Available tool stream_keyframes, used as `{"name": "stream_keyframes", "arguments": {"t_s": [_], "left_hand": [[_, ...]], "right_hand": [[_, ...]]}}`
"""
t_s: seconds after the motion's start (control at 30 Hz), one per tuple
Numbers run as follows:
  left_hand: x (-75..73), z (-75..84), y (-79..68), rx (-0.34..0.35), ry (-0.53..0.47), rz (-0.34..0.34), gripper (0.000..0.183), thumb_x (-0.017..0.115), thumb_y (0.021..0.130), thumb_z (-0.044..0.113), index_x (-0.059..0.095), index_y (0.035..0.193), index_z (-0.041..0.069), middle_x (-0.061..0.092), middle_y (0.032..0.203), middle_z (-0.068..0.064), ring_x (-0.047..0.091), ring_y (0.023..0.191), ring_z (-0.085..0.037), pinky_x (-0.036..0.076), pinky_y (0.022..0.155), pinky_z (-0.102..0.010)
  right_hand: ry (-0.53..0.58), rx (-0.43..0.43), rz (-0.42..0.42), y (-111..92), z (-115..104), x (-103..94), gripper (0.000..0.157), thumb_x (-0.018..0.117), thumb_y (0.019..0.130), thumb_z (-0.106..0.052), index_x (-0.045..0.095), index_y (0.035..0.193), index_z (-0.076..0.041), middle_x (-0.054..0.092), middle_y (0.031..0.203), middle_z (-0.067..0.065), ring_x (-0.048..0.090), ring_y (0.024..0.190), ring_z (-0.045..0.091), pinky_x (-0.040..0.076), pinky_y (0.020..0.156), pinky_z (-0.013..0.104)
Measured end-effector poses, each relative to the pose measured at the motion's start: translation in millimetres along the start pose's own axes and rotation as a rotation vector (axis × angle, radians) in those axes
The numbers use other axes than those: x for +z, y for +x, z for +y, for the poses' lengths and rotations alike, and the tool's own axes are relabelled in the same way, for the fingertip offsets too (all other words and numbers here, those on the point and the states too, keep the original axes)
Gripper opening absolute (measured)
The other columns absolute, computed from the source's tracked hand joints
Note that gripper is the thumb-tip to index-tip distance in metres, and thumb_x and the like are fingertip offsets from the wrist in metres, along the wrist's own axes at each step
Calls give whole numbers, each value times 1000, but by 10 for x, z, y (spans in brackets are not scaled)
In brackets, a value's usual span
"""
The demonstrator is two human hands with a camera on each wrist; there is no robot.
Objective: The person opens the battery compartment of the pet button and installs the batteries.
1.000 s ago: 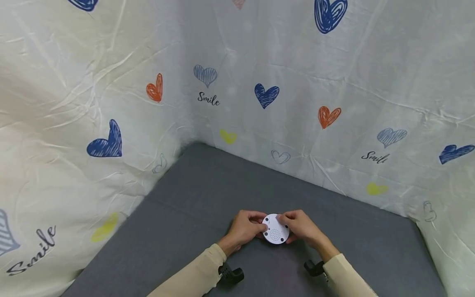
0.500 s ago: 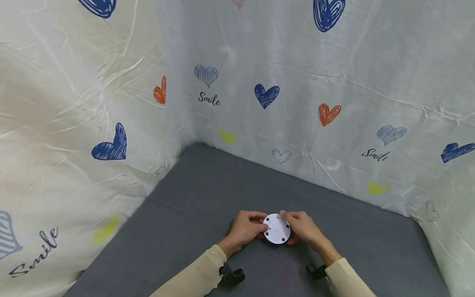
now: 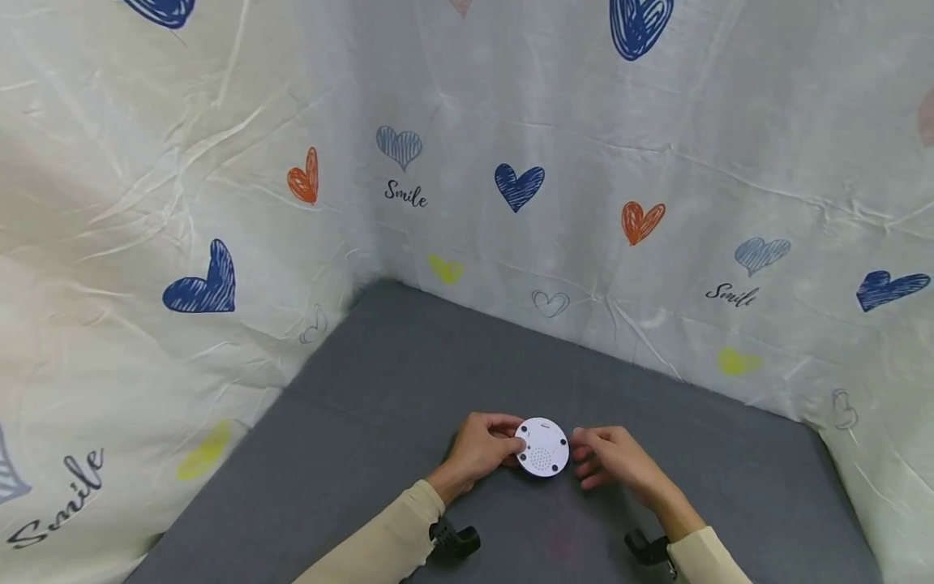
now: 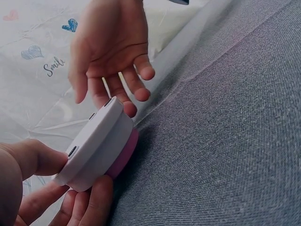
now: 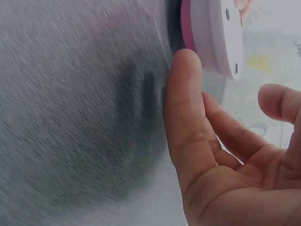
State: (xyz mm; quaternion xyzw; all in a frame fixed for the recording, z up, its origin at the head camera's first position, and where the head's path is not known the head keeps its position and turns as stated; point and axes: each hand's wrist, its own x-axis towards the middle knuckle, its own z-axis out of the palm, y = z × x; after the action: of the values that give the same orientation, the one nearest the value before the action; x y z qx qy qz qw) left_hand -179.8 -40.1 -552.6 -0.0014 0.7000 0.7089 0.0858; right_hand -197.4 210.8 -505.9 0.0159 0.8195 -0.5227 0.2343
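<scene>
A round white device (image 3: 543, 456) with a cluster of small holes and several dark feet on its upward face lies in front of me. Seen from the side in the left wrist view, the white body (image 4: 96, 146) has a pink band (image 4: 123, 153) on its lower side. My left hand (image 3: 477, 448) pinches its left edge, thumb on top of the face and fingers beneath. Just off the right edge is my right hand (image 3: 616, 461), holding nothing, its fingers loosely bent. In the right wrist view a fingertip (image 5: 187, 59) overlaps the rim.
A dark grey cloth (image 3: 438, 357) covers the tabletop. White curtains (image 3: 584, 146) with hearts and "Smile" lettering hang along the back and sides. Each wrist carries a black camera mount, the left one (image 3: 456, 539) and the right one (image 3: 645, 547).
My right hand has let go of the device and moved a little to the right, uncovering a small slot near the rim. The left hand keeps its hold.
</scene>
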Motion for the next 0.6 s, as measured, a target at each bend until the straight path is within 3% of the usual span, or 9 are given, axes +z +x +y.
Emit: {"name": "stream_keyframes", "arguments": {"t_s": [0.3,0.6], "left_hand": [[10,10,18,2,4,1,34,81,87,-5,80,120,-2,74,95,-10,74,80,-14,70,70,-36],[10,29,39,7,7,-9,34,82,87,-4,80,121,-2,76,98,-11,75,83,-15,70,71,-36]], "right_hand": [[106,-37,-70,-33,146,77,42,62,109,-19,66,132,16,78,99,11,77,83,19,70,74,36],[250,-51,-99,19,220,161,48,70,106,-14,57,137,20,80,96,11,80,81,17,69,75,30]]}}
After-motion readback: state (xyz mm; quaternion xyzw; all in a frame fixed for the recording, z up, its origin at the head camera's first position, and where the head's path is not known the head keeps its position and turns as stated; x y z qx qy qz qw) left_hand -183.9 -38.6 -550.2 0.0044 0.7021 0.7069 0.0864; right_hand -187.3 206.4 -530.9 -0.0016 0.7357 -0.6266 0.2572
